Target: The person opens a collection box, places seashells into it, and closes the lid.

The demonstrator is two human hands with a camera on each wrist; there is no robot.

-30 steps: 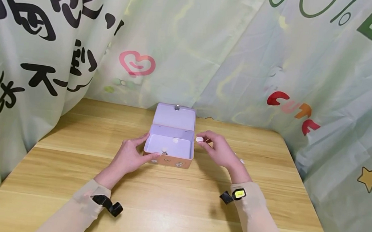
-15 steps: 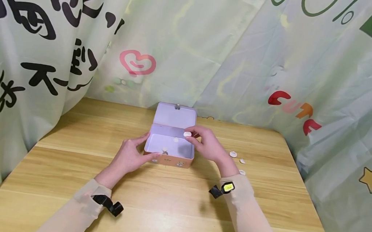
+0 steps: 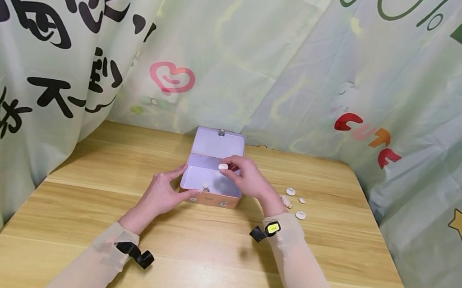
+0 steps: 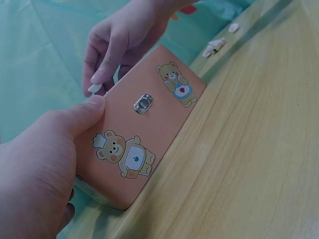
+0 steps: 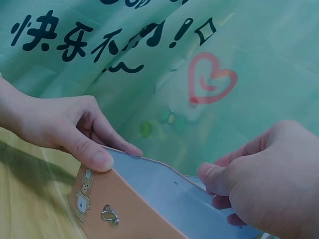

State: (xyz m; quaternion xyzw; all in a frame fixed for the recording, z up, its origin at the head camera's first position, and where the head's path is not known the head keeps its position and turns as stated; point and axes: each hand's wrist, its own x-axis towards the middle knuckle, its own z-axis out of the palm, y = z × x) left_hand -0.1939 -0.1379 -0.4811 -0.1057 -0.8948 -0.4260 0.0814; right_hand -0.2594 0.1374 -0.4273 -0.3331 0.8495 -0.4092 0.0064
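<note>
An orange tin box with a pale purple inside stands on the table, its hinged lid tipped back. My left hand holds the box's left side, thumb at the front edge and fingers along the side. Over the box, my right hand pinches a small white shell between thumb and fingers. A pale shell lies inside near the front wall. In the left wrist view, bear pictures and a metal clasp show on the box front.
To the right of the box lie a spiral shell and a few flat white shells on the wooden table. A printed curtain hangs behind the table and along both sides.
My right hand has moved left with the white shell, from beside the box to over its inside. Shells on the table have come into view behind it. My left hand stays on the box.
</note>
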